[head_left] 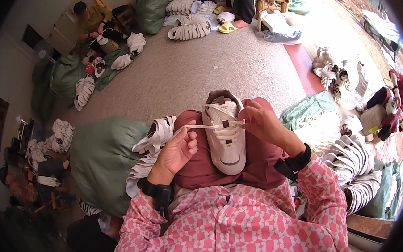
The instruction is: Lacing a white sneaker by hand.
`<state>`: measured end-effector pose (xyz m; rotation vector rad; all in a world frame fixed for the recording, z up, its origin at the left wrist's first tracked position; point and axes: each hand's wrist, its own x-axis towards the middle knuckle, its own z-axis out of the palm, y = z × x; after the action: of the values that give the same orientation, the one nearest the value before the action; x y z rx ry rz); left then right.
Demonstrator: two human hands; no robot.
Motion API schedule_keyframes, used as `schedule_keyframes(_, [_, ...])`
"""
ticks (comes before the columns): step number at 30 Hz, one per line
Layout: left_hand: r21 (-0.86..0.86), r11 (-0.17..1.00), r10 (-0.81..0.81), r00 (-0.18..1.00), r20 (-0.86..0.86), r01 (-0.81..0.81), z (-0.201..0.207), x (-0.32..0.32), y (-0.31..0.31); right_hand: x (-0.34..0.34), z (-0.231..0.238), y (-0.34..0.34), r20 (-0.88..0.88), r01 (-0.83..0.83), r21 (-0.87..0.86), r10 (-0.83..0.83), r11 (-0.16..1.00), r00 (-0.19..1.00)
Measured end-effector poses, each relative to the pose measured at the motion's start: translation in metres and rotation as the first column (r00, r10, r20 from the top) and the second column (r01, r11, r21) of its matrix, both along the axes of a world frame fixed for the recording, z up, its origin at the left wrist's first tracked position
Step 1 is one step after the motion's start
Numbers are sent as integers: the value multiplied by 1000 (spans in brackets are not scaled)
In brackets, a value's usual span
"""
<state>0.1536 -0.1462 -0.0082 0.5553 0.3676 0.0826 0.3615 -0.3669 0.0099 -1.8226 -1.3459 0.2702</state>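
A cream sneaker [227, 151] lies on my lap, its toe toward me and its opening away. White lace [201, 126] runs through its lower eyelets and stretches out to the left. My left hand [176, 151] pinches that lace between thumb and forefinger, beside the shoe. At the shoe's right edge, near the upper eyelets, my right hand [264, 125] has its fingers pinched together on a lace; the fingertips partly hide it. Another stretch of lace crosses loosely over the tongue [221, 109].
Close at my left stand a big green sack [104, 161] and stacked shoe uppers [142, 171]. More stacked uppers [350, 159] lie at my right by a green sheet [309, 108]. Co-workers sit around the room, one at the far left [96, 25], another at the right [400, 99].
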Motion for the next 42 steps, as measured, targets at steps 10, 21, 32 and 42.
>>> schedule_keyframes(10, [-217, 894, 441, 856, 269, -392, -13, -42, 99, 10, 24, 1, 146, -149, -256, 190, 955, 971])
schedule_keyframes(21, [-15, 730, 651, 689, 319, -683, 26, -84, 129, 6, 47, 6, 165, -117, -253, 162, 960, 973])
schedule_keyframes(32, [741, 620, 327, 944, 56, -258, 44, -35, 62, -2, 42, 13, 84, 14, -178, 1, 984, 996])
schedule_keyframes(42, [998, -44, -10, 999, -33, 33, -2, 36, 3, -45, 40, 40, -662, -106, -281, -113, 954, 741])
